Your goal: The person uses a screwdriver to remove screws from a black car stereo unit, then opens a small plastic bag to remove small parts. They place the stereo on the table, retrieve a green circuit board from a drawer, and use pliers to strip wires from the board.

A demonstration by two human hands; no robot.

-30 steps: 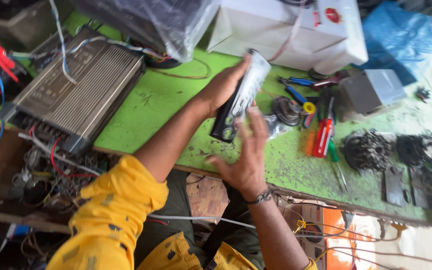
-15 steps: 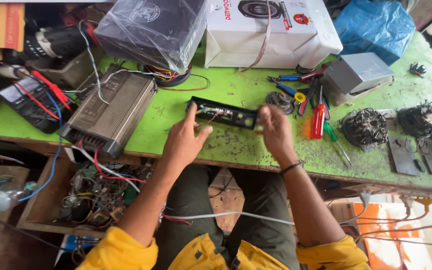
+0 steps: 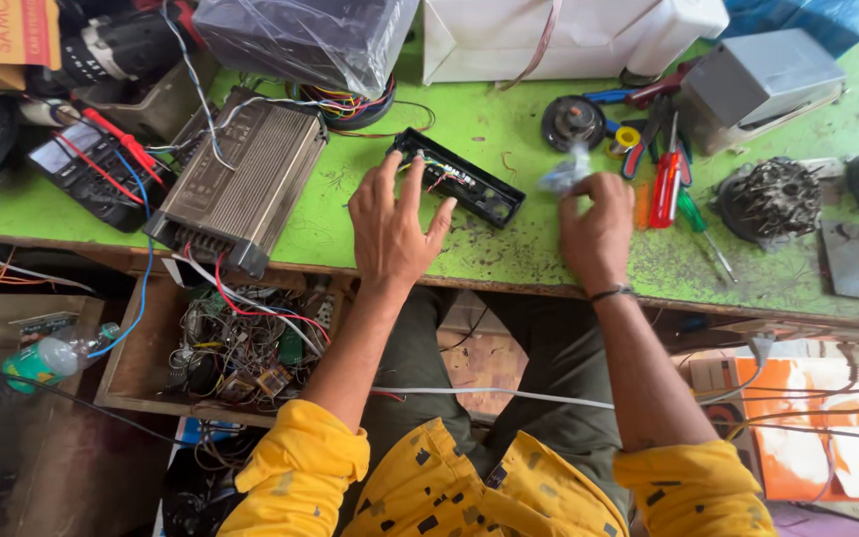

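Observation:
A long black open housing [image 3: 461,179] with small wires inside lies on the green workbench [image 3: 489,119]. My left hand [image 3: 390,224] rests spread over its near edge, fingertips touching the case. My right hand [image 3: 599,224] is just right of the case, fingers pinched on a small clear plastic wrapper [image 3: 564,171]. Both sleeves are yellow.
A ribbed metal amplifier [image 3: 241,184] with cables lies to the left, beside a black multimeter [image 3: 86,164] with red probes. Screwdrivers and pliers [image 3: 663,174], a small round speaker [image 3: 571,121], a grey box [image 3: 763,75] and motor coils [image 3: 773,199] crowd the right. An open drawer [image 3: 241,348] of wires sits below.
The black housing has been laid down flat on the bench after being held up. My right hand has let go of it and moved right, taking up the clear wrapper.

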